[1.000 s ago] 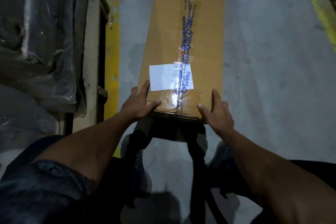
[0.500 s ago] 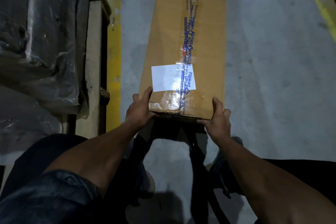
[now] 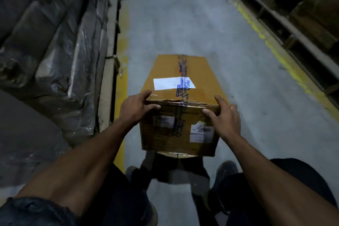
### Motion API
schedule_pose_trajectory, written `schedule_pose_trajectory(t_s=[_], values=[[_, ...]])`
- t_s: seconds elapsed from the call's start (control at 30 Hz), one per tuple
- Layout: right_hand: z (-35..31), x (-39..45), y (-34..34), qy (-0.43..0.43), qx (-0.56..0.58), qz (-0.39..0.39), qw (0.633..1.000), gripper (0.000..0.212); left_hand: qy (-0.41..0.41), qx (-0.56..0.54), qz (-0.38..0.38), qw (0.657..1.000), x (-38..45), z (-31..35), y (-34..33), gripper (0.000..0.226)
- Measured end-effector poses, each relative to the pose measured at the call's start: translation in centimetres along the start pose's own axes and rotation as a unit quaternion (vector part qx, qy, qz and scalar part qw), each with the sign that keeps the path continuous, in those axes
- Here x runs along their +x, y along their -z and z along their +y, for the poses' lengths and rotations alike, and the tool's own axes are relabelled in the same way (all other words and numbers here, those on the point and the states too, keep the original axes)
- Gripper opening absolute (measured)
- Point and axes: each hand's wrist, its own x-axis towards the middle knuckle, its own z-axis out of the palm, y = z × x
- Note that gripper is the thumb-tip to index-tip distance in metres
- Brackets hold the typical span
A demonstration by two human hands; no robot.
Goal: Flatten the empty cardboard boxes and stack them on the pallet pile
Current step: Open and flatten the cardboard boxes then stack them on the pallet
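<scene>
The taped cardboard box (image 3: 180, 104), judged light, stiff and still sealed, is grasped at its near top corners by the left hand (image 3: 136, 109) and right hand (image 3: 224, 117), fingers curled over the edge.

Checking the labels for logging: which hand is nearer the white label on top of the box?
Left. The left hand grips the near top corner just below the white label; the right hand grips the opposite corner, farther off.
</scene>
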Motion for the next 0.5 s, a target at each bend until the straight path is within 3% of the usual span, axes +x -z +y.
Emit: schedule_pose_trajectory(t_s=[0.2, 0.4, 0.5], values=[[-3.4, -2.2, 4.8, 0.037, 0.0, 0.067, 0.997, 0.056, -0.005, -0.031, 0.095, 0.995, -1.8, 3.6, 6.2, 0.076], [-6.5, -2.1, 9.0, 0.066, -0.036, 0.107, 0.991, 0.048, -0.008, -0.006, 0.135, 0.991, -1.7, 6.2, 11.2, 0.077], [-7.8, -0.9, 10.8, 0.06, -0.053, 0.11, 0.991, 0.049, -0.005, 0.01, 0.145, 0.989, -0.8, 7.6, 13.2, 0.067]])
